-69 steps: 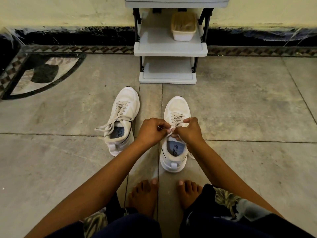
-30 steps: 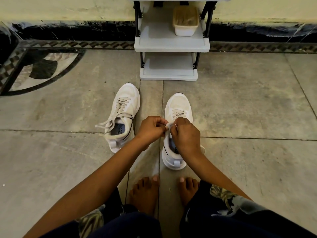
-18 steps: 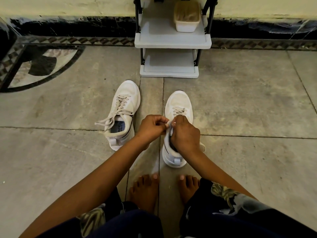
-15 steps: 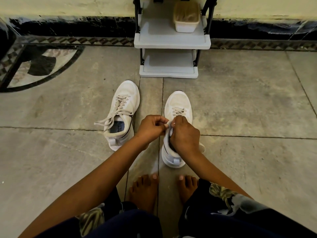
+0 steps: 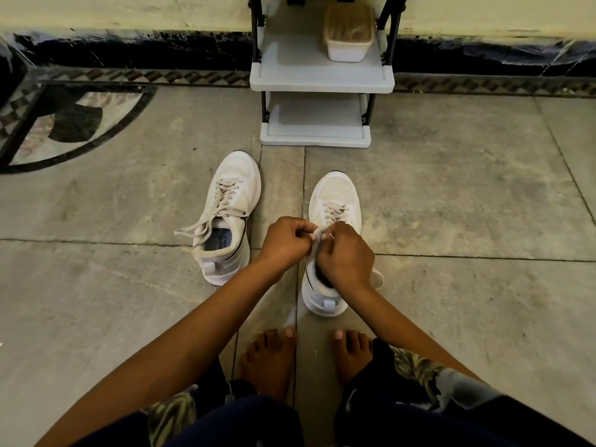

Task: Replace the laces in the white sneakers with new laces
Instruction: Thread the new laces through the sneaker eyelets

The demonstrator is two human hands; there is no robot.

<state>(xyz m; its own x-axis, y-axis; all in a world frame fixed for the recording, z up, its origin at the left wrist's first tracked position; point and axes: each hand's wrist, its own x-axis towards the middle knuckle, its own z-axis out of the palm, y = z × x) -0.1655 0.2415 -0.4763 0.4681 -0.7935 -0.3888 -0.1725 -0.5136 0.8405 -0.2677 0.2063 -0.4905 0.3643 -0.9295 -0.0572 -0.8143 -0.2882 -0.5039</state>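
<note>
Trouble looms if the lace (image 5: 333, 210) snags in an eyelet: left hand (image 5: 285, 243) and right hand (image 5: 346, 254) both pinch it tight, so one hard tug drags the sneaker (image 5: 335, 190).

Behind our left hand (image 5: 283, 243) and right hand (image 5: 346, 256), our forearms (image 5: 200, 343) are bare. Nearer us than the hands, our feet (image 5: 269, 359) are bare, and we wear dark navy trousers (image 5: 242, 424) with mottled green-grey patches (image 5: 171, 411) at the knees.

Grey stone floor (image 5: 467, 195), cream wall (image 5: 129, 11) with black skirting (image 5: 161, 50), low grey shelf rack (image 5: 322, 80) (tub (image 5: 350, 48) on one tier).
</note>
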